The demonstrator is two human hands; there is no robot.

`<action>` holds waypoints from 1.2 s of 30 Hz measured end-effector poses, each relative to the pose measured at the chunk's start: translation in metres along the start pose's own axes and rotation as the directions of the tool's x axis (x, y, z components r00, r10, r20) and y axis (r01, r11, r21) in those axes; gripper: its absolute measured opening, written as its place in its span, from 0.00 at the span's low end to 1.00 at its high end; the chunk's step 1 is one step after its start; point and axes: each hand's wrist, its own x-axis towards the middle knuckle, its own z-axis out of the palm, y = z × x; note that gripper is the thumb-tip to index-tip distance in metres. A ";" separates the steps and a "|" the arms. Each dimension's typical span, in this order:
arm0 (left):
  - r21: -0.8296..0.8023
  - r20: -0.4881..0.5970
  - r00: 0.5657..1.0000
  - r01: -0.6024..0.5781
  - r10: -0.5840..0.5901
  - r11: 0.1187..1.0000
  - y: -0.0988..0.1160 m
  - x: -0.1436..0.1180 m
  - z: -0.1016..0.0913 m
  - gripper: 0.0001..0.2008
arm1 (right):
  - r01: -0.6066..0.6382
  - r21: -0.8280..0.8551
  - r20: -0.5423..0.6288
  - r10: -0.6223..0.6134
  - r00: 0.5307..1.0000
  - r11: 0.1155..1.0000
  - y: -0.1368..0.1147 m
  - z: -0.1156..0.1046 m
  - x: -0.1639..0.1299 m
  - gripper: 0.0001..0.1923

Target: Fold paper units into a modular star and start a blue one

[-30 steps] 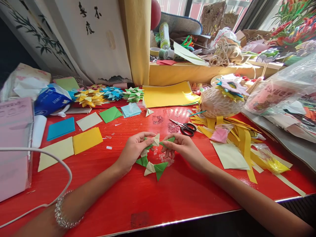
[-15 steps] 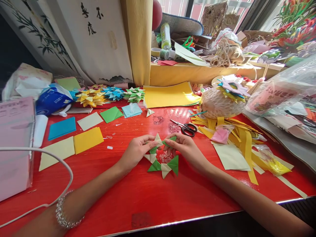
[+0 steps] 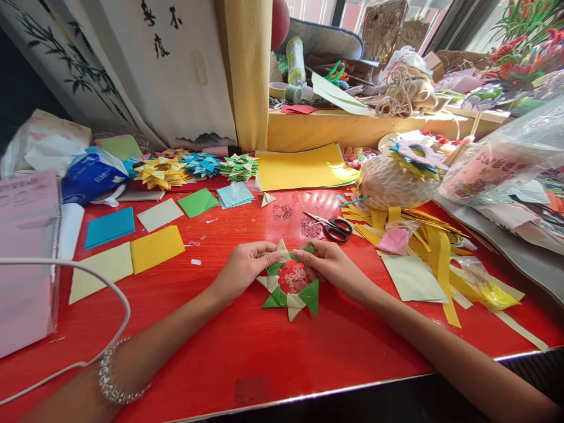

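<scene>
A green and cream folded paper ring (image 3: 291,294) lies on the red table (image 3: 273,352) in front of me. My left hand (image 3: 244,267) pinches its upper left part, at a cream point. My right hand (image 3: 332,264) pinches the green piece at the ring's top right. The two hands meet at the top of the ring. Its lower points rest on the table.
Black-handled scissors (image 3: 332,228) lie just behind my right hand. Coloured paper squares (image 3: 154,247) sit at the left, finished paper stars (image 3: 198,167) at the back, yellow strips (image 3: 423,241) and plastic bags (image 3: 506,164) at the right. A white cable (image 3: 88,276) loops at the left.
The paper ring has swung from under my left hand to between both hands and now lies flatter on the table. Both hands have stayed close together at its top.
</scene>
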 end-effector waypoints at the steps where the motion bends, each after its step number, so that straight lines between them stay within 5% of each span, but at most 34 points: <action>1: 0.026 0.007 1.000 0.003 -0.004 1.000 0.000 0.000 0.000 0.14 | -0.001 0.006 0.001 0.001 1.000 1.000 0.000 0.000 0.000 0.18; 36: 0.186 0.004 0.999 -0.035 0.035 0.982 -0.004 0.001 -0.001 0.16 | -0.082 0.127 0.011 0.081 0.997 0.989 0.002 0.005 0.001 0.13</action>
